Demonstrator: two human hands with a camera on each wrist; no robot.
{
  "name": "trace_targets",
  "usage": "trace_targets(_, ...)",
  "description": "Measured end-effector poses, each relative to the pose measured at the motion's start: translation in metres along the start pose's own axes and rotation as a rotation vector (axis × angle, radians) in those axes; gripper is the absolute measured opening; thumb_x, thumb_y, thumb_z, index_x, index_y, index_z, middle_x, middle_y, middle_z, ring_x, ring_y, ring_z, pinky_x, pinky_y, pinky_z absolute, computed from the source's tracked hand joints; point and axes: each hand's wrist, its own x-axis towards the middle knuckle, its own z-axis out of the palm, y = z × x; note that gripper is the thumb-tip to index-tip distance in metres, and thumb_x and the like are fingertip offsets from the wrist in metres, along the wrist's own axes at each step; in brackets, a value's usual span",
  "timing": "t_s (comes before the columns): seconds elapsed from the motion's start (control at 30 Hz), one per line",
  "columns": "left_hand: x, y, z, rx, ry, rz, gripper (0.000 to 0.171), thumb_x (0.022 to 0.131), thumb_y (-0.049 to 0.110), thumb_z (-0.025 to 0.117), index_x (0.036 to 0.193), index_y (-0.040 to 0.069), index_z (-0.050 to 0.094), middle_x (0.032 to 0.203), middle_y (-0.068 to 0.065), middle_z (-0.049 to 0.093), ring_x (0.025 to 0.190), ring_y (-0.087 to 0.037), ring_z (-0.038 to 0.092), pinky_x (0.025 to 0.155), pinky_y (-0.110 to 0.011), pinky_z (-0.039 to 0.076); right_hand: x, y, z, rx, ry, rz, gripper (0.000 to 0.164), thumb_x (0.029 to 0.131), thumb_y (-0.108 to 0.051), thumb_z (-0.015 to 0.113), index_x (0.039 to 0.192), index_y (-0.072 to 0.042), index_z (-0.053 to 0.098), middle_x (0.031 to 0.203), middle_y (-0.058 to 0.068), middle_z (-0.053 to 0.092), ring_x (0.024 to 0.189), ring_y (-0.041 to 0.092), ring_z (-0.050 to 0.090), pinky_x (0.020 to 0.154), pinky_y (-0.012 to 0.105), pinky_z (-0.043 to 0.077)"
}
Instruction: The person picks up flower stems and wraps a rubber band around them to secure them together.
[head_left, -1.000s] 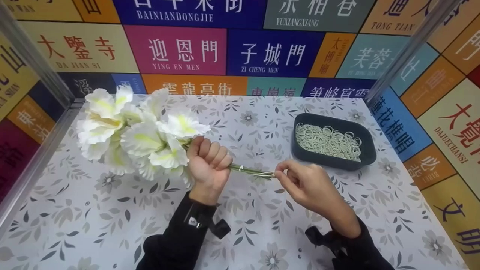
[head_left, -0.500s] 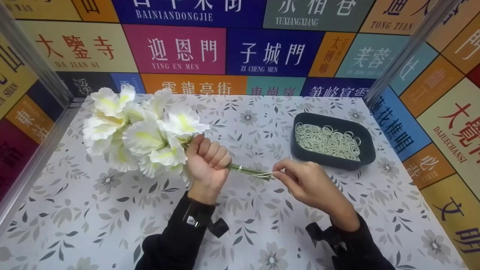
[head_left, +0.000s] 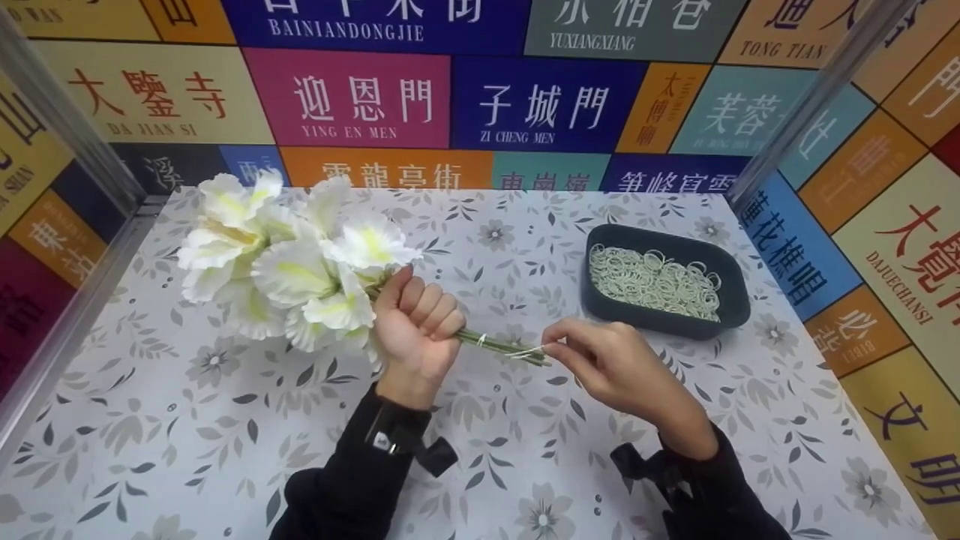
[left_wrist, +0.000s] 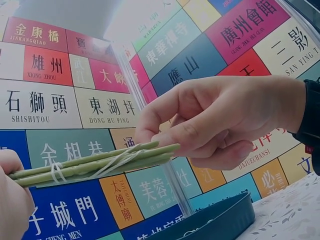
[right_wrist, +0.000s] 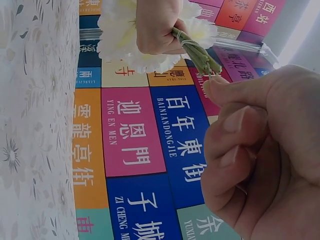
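White artificial flowers (head_left: 292,270) with yellow-green centres form a bunch left of centre in the head view. My left hand (head_left: 420,322) grips their green stems (left_wrist: 105,165) just below the blooms. One whitish rubber band (head_left: 481,340) is wound round the stems right of that hand. Near the cut ends, my right hand (head_left: 611,367) pinches another whitish rubber band (left_wrist: 120,161) between thumb and forefinger, and this band lies stretched along the stems. In the right wrist view, the stem ends (right_wrist: 205,60) are close to my right thumb tip.
A dark rectangular tub (head_left: 592,304) with many pale rubber bands (head_left: 656,285) stands behind my right hand. The table (head_left: 480,465) has a leaf-and-flower cover. Coloured sign panels (head_left: 360,97) wall in the back and sides, with metal posts (head_left: 817,105) at the corners.
The flower heads have shifted slightly to the right, and the stem ends tip a little downward. My right hand has moved slightly left, still pinching the band.
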Motion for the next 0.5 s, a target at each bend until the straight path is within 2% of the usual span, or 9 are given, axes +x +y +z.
trace_targets(0.23, -0.0005, 0.0001, 0.0007, 0.004, 0.003, 0.004, 0.054, 0.106, 0.026, 0.031, 0.053, 0.02, 0.022, 0.049, 0.01, 0.014, 0.043, -0.006, 0.009, 0.041, -0.021, 0.007, -0.0007, 0.0014, 0.0013, 0.016, -0.019, 0.004, 0.003, 0.095, -0.014, 0.068, 0.097, -0.016, 0.07, 0.066, -0.009, 0.058, 0.052, -0.005, 0.039, 0.046, 0.01, 0.034)
trace_targets(0.5, -0.0009, -0.0015, 0.0008, 0.006, -0.005, -0.036, 0.052, 0.106, 0.026, 0.028, 0.055, 0.021, 0.019, 0.05, 0.01, 0.013, 0.043, -0.006, 0.009, 0.041, -0.02, 0.008, 0.0011, 0.0006, 0.0048, 0.026, -0.033, -0.025, 0.004, 0.096, -0.015, 0.067, 0.097, -0.017, 0.07, 0.062, -0.011, 0.053, 0.051, -0.007, 0.034, 0.045, 0.01, 0.031)
